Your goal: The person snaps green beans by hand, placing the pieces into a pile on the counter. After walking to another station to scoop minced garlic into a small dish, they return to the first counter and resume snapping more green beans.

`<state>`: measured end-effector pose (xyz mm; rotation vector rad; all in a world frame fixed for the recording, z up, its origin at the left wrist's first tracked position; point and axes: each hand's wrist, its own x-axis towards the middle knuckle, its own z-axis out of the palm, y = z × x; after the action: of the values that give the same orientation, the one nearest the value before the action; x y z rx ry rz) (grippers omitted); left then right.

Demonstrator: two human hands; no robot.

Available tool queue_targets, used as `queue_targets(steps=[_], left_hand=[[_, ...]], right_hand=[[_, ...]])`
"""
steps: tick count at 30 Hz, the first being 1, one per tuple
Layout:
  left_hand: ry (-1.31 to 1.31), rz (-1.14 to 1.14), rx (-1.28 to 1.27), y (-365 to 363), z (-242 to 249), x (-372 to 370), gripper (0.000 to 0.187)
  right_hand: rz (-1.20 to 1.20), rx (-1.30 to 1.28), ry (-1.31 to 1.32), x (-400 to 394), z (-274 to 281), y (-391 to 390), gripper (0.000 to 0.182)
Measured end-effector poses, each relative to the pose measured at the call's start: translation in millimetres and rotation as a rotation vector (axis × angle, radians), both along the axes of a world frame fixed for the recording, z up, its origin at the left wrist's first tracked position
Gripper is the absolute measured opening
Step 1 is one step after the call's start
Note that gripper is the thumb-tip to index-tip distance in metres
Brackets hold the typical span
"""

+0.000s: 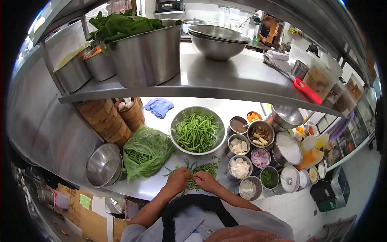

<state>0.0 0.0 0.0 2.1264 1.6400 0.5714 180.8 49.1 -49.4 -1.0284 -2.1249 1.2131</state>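
While both hands are working over the little pile of green beans (201, 168) at the front edge of the worktop (155, 185), the left hand (178, 180) is pinching down on a bean or two and the right hand (206, 181) is curled around a few more. Fingers are closed on beans on both sides, though the exact fingertip grip is too small to make out.

Handling-wise, I'm guessing these are light, thin and fairly stiff, the kind that snap rather than bend, so pinching near the tip with thumb and forefinger is looking like the sensible hold. Skin looks smooth and a bit waxy, so probably not slippery unless wet.

Just behind the pile, a round metal strainer (177, 139) with tiny perforations is holding a heap of beans. To its left, a crinkly thin plastic bag (147, 151) is bulging with more of them, soft and floppy. Beside that, an empty shiny steel bowl (104, 164) is lying tilted, and woven bamboo steamers (107, 119) are stacked behind it. Off to the right, small round steel tubs (240, 167) are sitting in a cluster, holding chopped white bits, sliced red onion and greens.
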Motion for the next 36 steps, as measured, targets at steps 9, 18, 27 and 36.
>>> queue_targets(steps=[9,18,27,36], left_hand=[[-0.052,0.067,0.027,2,9,11,0.015],[-1.146,0.332,-0.332,16,6,7,0.017],[-0.857,0.379,-0.291,0,-14,12,0.022],[-0.878,0.365,-0.152,-26,-18,27,0.015]], right_hand=[[-0.18,-0.002,0.028,3,8,1,0.019],[-0.173,-0.467,0.457,-4,-10,2,0.021],[-0.067,-0.008,0.141,2,-6,-8,0.018],[-0.186,-0.247,0.058,6,14,-26,0.02]])
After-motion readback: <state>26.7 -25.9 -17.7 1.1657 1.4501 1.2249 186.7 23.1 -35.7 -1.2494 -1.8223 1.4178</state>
